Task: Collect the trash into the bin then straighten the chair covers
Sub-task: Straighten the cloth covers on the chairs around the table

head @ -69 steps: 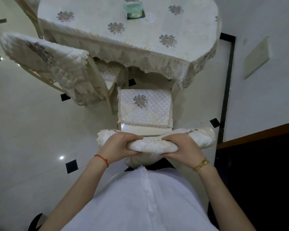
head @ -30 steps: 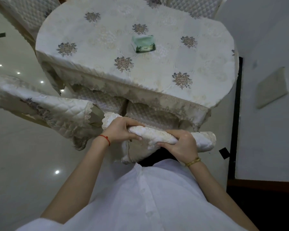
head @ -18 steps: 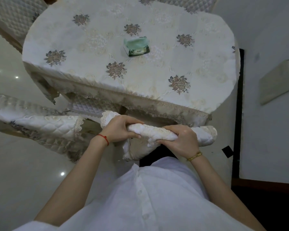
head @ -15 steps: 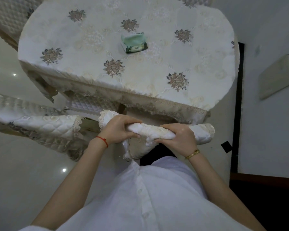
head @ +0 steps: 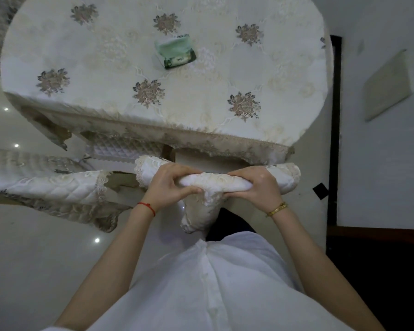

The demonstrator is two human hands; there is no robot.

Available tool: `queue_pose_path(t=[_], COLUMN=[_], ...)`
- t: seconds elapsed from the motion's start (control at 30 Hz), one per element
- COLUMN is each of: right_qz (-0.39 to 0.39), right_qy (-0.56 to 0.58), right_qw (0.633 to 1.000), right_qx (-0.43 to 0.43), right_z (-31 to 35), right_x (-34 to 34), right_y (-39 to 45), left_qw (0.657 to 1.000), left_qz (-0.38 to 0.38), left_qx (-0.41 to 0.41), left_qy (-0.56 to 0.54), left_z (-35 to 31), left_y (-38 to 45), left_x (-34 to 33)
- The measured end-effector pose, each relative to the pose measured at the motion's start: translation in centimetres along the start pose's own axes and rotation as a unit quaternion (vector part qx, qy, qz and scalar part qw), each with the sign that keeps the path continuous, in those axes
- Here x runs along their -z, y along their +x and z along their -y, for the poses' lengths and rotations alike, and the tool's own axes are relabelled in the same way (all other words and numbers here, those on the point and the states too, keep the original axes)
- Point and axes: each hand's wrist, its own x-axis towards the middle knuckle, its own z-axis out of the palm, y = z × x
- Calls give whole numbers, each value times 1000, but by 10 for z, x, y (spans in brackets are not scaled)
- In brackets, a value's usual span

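A cream quilted chair cover (head: 215, 181) with lace trim wraps the top rail of the chair right in front of me. My left hand (head: 169, 186) grips the rail's left part and my right hand (head: 255, 187) grips its right part, both closed on the cover. A flap of the cover (head: 200, 213) hangs down between my hands. The chair's seat is hidden under the table edge. A second chair to the left wears a similar quilted cover (head: 53, 185). No bin is in view.
An oval table with a flowered cream tablecloth (head: 153, 75) stands just beyond the chair, with a green tissue pack (head: 176, 52) on it. A white wall (head: 380, 115) with a dark baseboard is on the right. Glossy pale floor (head: 34, 259) lies to the left.
The chair has gone in toward the table, and its seat, visible earlier, is now hidden under the tablecloth edge. Both hands have kept their grip on the covered top rail.
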Motion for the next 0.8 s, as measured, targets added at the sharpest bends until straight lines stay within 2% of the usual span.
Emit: queue_pose_path(t=[0.43,0.63,0.8], right_qz=[6,2,30], right_qy=[8,-25,-17], right_qw=[1000,1000,998], right_qx=[-4,18,51], right_z=[-13,-19,-20], right_x=[15,8,12], right_y=[61,63,63], left_qw=[1000,999,997], left_qz=[2,12,4], left_qx=[28,25,14], left_qy=[11,29,74], left_z=[2,-2,-7], left_y=[57,62,52], left_x=[17,23,23])
